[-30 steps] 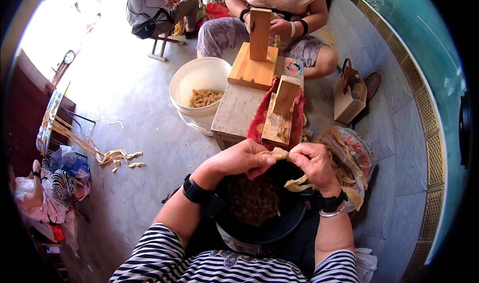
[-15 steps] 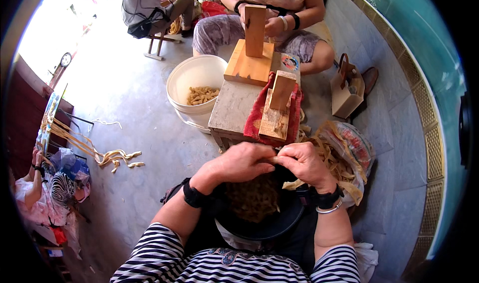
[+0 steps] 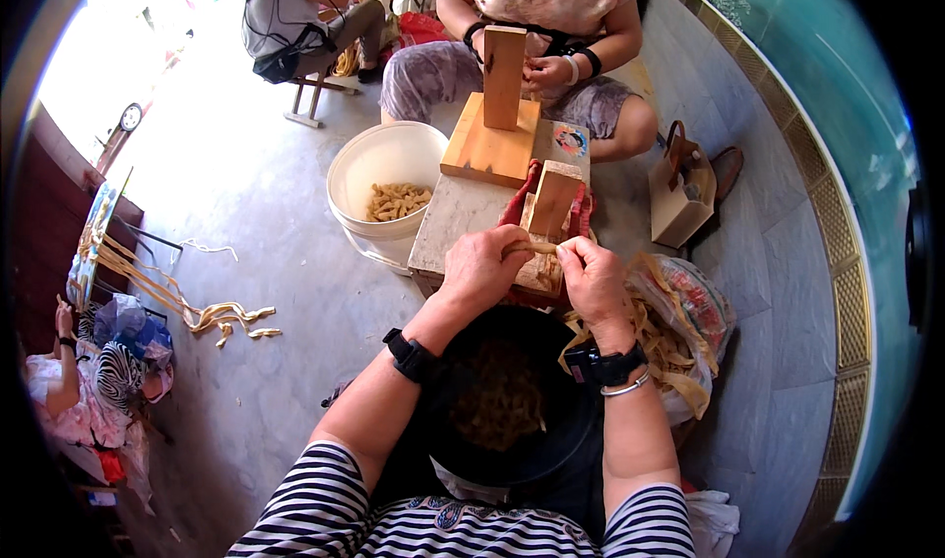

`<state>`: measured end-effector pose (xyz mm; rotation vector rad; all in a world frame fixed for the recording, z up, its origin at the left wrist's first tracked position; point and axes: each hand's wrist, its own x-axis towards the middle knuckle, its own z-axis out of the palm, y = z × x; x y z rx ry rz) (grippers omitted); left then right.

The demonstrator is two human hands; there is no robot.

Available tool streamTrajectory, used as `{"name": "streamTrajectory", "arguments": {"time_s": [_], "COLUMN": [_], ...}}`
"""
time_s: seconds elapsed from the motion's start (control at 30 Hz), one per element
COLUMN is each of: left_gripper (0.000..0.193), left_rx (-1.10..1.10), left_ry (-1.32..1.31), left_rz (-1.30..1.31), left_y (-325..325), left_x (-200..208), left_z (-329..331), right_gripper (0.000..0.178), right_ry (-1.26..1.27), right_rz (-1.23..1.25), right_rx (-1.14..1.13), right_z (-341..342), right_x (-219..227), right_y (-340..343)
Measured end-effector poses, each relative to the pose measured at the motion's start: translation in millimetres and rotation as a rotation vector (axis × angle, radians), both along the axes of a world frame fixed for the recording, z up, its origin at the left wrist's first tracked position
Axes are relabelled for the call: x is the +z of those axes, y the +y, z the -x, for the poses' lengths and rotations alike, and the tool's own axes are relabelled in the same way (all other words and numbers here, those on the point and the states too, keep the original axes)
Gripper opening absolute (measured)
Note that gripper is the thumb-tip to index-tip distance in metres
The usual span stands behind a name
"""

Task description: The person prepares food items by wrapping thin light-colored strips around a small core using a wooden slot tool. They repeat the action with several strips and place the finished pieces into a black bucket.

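Observation:
Between my hands a short tan strip (image 3: pixel 536 248) is stretched sideways, one end in each. My left hand (image 3: pixel 482 266) pinches its left end, and my right hand (image 3: pixel 594 278) grips the right end between thumb and fingers. Just beyond the strip stands a small wooden block stand (image 3: pixel 556 199), its upright fixed on a board over a red cloth (image 3: pixel 520 199). Below my hands, a black basin (image 3: pixel 561 430) in my lap holds many short tan pieces (image 3: pixel 497 401). What exactly the strip is made of I cannot tell.
A larger wooden stand (image 3: pixel 489 150) sits farther along the low table (image 3: pixel 443 214). A co-worker (image 3: pixel 551 27) sits opposite. At left is a white bucket (image 3: pixel 340 179) with tan pieces; at right, a bag of long strips (image 3: pixel 679 312) and a beige handbag (image 3: pixel 679 204).
Both my hands have moved forward from above the basin's far edge to the near end of the small wooden stand, still holding the strip. More of the basin shows now.

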<state>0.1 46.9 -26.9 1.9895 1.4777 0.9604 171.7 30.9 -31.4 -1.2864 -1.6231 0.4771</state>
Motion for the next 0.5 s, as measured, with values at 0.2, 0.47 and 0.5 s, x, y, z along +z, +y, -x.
{"name": "streamTrajectory", "arguments": {"time_s": [0.2,0.47,0.5], "left_gripper": [0.024,0.031,0.038], "left_rx": [0.036,-0.139,-0.156], "left_ry": [0.009,0.413,0.339], "left_rz": [0.008,0.184,0.136], "left_y": [3.5,-48.5,-55.2], "left_x": [-7.9,36.0,30.0], "left_z": [0.2,8.7,5.9], "right_gripper": [0.018,0.033,0.034], "right_ry": [-0.072,-0.082,0.262], "right_rz": [0.054,0.239,0.463], "right_rx": [-0.078,-0.002,0.136], "right_z": [5.0,-19.1,-13.4], "right_x": [-6.9,-10.5,-5.2], "right_y": [4.8,-10.1,-19.2]}}
